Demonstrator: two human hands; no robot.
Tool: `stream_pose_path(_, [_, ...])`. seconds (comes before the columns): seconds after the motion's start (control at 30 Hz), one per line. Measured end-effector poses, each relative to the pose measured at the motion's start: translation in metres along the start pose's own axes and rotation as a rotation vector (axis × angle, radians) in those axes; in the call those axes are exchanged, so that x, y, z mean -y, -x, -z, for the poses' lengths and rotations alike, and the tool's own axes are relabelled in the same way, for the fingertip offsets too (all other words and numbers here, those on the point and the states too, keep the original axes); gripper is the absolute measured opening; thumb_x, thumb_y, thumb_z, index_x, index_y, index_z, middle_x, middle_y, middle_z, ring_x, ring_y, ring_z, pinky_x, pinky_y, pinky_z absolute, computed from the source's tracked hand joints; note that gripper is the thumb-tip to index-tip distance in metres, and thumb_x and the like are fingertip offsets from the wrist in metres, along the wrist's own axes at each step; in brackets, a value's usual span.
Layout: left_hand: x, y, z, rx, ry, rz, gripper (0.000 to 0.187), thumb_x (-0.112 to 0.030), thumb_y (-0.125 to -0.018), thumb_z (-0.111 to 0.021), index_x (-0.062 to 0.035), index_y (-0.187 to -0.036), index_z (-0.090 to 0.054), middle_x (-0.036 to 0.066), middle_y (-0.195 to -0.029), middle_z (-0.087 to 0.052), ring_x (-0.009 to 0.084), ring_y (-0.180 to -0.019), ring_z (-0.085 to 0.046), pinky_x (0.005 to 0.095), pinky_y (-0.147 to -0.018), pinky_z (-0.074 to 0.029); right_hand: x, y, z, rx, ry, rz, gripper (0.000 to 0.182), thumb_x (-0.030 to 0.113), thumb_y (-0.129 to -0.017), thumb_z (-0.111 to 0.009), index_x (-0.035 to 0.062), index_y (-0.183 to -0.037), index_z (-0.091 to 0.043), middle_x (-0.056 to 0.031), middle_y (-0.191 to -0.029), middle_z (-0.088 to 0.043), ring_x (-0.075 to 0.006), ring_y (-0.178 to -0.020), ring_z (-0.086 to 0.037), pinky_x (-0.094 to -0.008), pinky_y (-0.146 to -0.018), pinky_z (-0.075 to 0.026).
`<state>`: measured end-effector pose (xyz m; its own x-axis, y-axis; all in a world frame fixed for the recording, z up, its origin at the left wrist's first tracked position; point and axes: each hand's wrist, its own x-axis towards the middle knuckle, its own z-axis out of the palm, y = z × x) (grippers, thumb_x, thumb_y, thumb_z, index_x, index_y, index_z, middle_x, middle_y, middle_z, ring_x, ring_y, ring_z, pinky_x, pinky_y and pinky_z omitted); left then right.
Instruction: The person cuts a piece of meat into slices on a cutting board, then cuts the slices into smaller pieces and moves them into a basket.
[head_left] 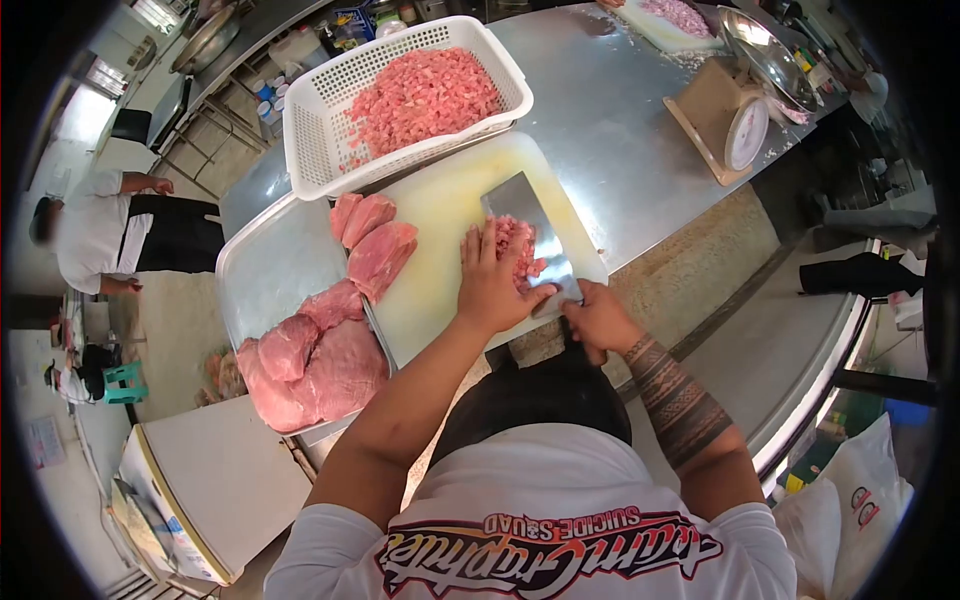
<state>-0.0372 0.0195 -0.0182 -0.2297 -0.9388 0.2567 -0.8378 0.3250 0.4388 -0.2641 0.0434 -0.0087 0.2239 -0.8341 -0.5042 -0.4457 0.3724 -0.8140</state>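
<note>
My right hand point(601, 318) is closed round the handle of a cleaver point(553, 246). Its wide blade lies nearly flat over the pale cutting board point(440, 300), under or against a small heap of diced meat point(520, 240). My left hand point(492, 280) rests on the near side of that heap, fingers stretched out and thumb toward the blade; its palm is hidden. Larger raw meat pieces point(384, 258) sit at the board's left edge. Beside them a metal tray point(270, 250) holds big chunks of meat point(325, 370).
Behind the board stands a white perforated basket point(300, 150) of diced meat. A dial scale point(722, 120) with a metal bowl point(768, 55) is on the steel table point(610, 110). Another board point(665, 25) bears chopped food. A person point(120, 230) stands at left.
</note>
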Motion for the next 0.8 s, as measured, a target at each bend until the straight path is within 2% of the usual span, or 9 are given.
stream_pose_path(0.13, [0.004,-0.006,-0.007,-0.095,0.026,0.03,0.096,-0.054,-0.084,-0.083,-0.0119,-0.162,-0.044,0.034,-0.164,-0.033,0.0556,-0.151,-0.033,0.0649,-0.124,-0.028,0.013,0.005,-0.042,-0.045,-0.067,0.029,0.026,0.015,-0.099,-0.064,-0.0039,-0.117,-0.064,-0.013,-0.077,-0.071,-0.0221,-0.064,-0.07,-0.0397,-0.06,-0.057])
stream_pose_path(0.27, [0.006,-0.008,-0.008,-0.177,0.084,0.058,0.082,-0.039,-0.088,-0.081,-0.0075,-0.157,-0.05,0.033,-0.162,-0.037,0.0541,-0.15,-0.035,0.0615,-0.123,-0.031,0.018,0.006,-0.064,0.028,-0.16,-0.02,0.024,0.013,-0.1,-0.063,-0.0033,-0.117,-0.062,-0.0121,-0.075,-0.07,-0.0204,-0.059,-0.069,-0.0381,-0.058,-0.057])
stream_pose_path(0.47, [0.011,-0.02,-0.005,-0.224,0.133,0.049,0.077,-0.036,-0.086,-0.083,-0.0067,-0.151,-0.056,0.035,-0.16,-0.037,0.0574,-0.148,-0.035,0.0638,-0.123,-0.031,0.026,0.003,-0.058,0.095,-0.258,0.075,0.019,0.01,-0.102,-0.06,-0.0016,-0.117,-0.062,-0.0084,-0.073,-0.066,-0.0166,-0.057,-0.065,-0.0348,-0.055,-0.054])
stream_pose_path(0.53, [0.005,-0.05,0.021,-0.307,0.122,-0.016,0.076,-0.035,-0.085,-0.083,-0.0061,-0.15,-0.056,0.034,-0.159,-0.039,0.057,-0.146,-0.038,0.0641,-0.122,-0.032,0.048,-0.001,-0.043,0.096,-0.276,0.134,0.018,0.007,-0.104,-0.059,0.0,-0.121,-0.061,-0.0044,-0.072,-0.062,-0.0132,-0.056,-0.06,-0.0311,-0.054,-0.051])
stream_pose_path(0.63, [0.005,-0.123,0.07,-0.419,0.094,-0.085,0.075,-0.034,-0.084,-0.084,-0.0056,-0.149,-0.058,0.034,-0.158,-0.04,0.0562,-0.143,-0.042,0.064,-0.121,-0.034,0.11,-0.024,-0.002,0.092,-0.255,0.255,0.019,0.009,-0.105,-0.062,-0.001,-0.12,-0.063,-0.003,-0.075,-0.062,-0.0118,-0.059,-0.06,-0.0304,-0.055,-0.051])
stream_pose_path(0.7, [0.015,-0.181,0.097,-0.588,-0.022,-0.112,0.071,-0.035,-0.086,-0.084,-0.0051,-0.146,-0.06,0.034,-0.156,-0.043,0.0558,-0.144,-0.042,0.0629,-0.12,-0.036,0.147,-0.041,0.037,0.147,-0.217,0.275,0.02,0.013,-0.104,-0.063,-0.0023,-0.117,-0.064,-0.0029,-0.074,-0.063,-0.0123,-0.059,-0.061,-0.032,-0.055,-0.053])
stream_pose_path(0.8, [0.057,-0.253,0.114,-0.606,-0.085,-0.157,0.053,-0.033,-0.093,-0.077,-0.0037,-0.136,-0.066,0.033,-0.145,-0.053,0.0513,-0.137,-0.049,0.0579,-0.116,-0.042,0.142,-0.044,0.08,0.216,-0.216,0.27,0.021,0.014,-0.103,-0.064,-0.0025,-0.116,-0.065,-0.0012,-0.073,-0.061,-0.0114,-0.059,-0.06,-0.0312,-0.055,-0.053])
